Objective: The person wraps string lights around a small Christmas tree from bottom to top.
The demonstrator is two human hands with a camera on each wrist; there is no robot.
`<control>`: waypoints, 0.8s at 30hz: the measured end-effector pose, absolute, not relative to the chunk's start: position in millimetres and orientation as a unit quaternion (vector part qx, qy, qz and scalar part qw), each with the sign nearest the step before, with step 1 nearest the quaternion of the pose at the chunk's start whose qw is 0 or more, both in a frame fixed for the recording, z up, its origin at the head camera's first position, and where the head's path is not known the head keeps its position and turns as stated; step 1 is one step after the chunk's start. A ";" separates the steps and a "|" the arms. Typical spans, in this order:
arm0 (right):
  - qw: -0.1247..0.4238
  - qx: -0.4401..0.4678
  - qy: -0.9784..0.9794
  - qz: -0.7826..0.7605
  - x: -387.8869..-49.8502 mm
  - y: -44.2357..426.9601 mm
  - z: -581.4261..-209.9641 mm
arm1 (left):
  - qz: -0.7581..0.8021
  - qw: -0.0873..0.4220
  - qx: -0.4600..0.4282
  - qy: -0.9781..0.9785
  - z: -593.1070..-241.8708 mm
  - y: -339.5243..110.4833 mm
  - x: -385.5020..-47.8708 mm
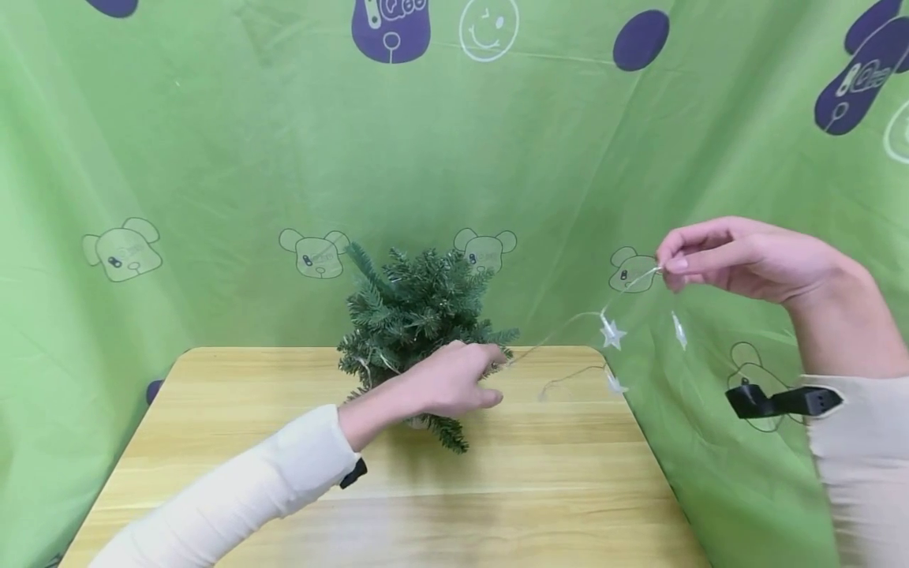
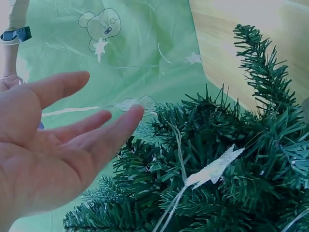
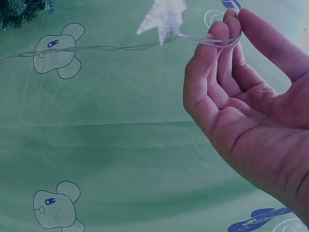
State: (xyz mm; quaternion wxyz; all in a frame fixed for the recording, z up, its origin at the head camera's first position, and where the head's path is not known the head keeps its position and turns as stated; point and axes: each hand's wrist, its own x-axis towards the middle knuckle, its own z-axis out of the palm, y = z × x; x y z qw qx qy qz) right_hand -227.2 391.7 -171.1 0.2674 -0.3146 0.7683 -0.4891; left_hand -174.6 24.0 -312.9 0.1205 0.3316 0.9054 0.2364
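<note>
A small artificial Christmas tree stands on the wooden table. My right hand, raised to the right of the tree, pinches the thin clear wire of a star string light between thumb and fingertips. From there the wire sags leftward to the tree, with several pale stars hanging on it. My left hand is at the front right of the tree, its fingers extended and apart near the branches. In the left wrist view, one star lies against the green needles, with wire running past it.
The light wooden table has its right edge below the hanging stars. Behind and beside it hangs a green printed curtain. Black straps are on both wrists.
</note>
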 end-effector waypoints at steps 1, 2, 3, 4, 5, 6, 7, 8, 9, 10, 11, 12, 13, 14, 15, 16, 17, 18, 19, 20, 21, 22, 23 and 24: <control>0.269 -0.322 0.763 -0.492 -227.2 393.0 -169.6 | 0.237 0.114 0.330 0.907 -312.4 25.1 -174.8; 0.271 -0.329 0.756 -0.497 -227.3 394.1 -168.8 | 0.237 0.111 0.327 0.908 -312.2 26.2 -175.2; 0.274 -0.335 0.749 -0.501 -227.5 395.1 -168.5 | 0.240 0.116 0.325 0.907 -312.3 27.1 -175.6; 0.276 -0.339 0.744 -0.505 -227.8 395.9 -168.6 | 0.240 0.119 0.324 0.907 -312.6 28.0 -176.0; 0.275 -0.334 0.746 -0.505 -227.4 396.2 -168.6 | 0.243 0.125 0.324 0.905 -313.2 28.7 -176.1; 0.274 -0.329 0.749 -0.505 -227.2 396.3 -168.9 | 0.245 0.131 0.327 0.903 -314.0 29.2 -176.4; 0.272 -0.325 0.751 -0.506 -226.9 396.4 -169.8 | 0.247 0.136 0.332 0.900 -314.9 29.5 -176.5; 0.269 -0.314 0.758 -0.504 -226.4 396.4 -170.7 | 0.246 0.140 0.339 0.897 -315.7 29.6 -176.4; 0.265 -0.303 0.766 -0.501 -225.5 396.4 -171.6 | 0.243 0.140 0.348 0.895 -316.1 29.4 -176.2; 0.263 -0.294 0.771 -0.500 -225.4 396.5 -172.8 | 0.237 0.138 0.357 0.893 -316.2 28.7 -176.2; 0.263 -0.289 0.774 -0.499 -225.6 396.7 -173.9 | 0.235 0.140 0.366 0.890 -314.9 27.4 -175.9; 0.261 -0.285 0.775 -0.499 -225.6 397.5 -175.2 | 0.234 0.140 0.375 0.886 -313.0 25.7 -176.1; 0.260 -0.281 0.776 -0.500 -225.7 398.4 -176.4 | 0.240 0.145 0.379 0.882 -309.5 23.3 -175.9; 0.263 -0.282 0.774 -0.502 -226.1 399.6 -177.4 | 0.248 0.151 0.381 0.878 -304.9 20.3 -176.2; 0.264 -0.283 0.771 -0.505 -226.4 400.9 -178.5 | 0.260 0.159 0.381 0.873 -299.4 17.0 -176.8; 0.267 -0.284 0.767 -0.510 -227.0 402.2 -179.7 | 0.275 0.168 0.378 0.868 -292.8 13.2 -177.4; 0.269 -0.286 0.763 -0.514 -227.3 403.3 -180.9 | 0.290 0.177 0.373 0.863 -285.6 9.1 -178.1; 0.269 -0.285 0.762 -0.516 -227.1 404.4 -182.2 | 0.303 0.183 0.368 0.859 -278.8 5.3 -179.4; 0.271 -0.287 0.757 -0.521 -227.3 405.1 -183.4 | 0.314 0.189 0.363 0.857 -271.6 1.5 -180.6; 0.274 -0.289 0.752 -0.526 -227.4 405.9 -184.6 | 0.320 0.190 0.360 0.856 -265.2 -1.9 -182.2; 0.273 -0.287 0.752 -0.527 -227.3 406.4 -185.5 | 0.325 0.189 0.356 0.855 -259.2 -4.9 -183.6; 0.274 -0.287 0.750 -0.530 -227.3 406.8 -186.2 | 0.329 0.186 0.353 0.856 -253.7 -7.3 -185.2; 0.274 -0.286 0.749 -0.531 -227.3 407.3 -186.8 | 0.336 0.182 0.348 0.856 -249.2 -9.2 -186.9; 0.274 -0.284 0.749 -0.532 -227.4 407.7 -187.2 | 0.342 0.176 0.343 0.857 -245.3 -10.2 -188.7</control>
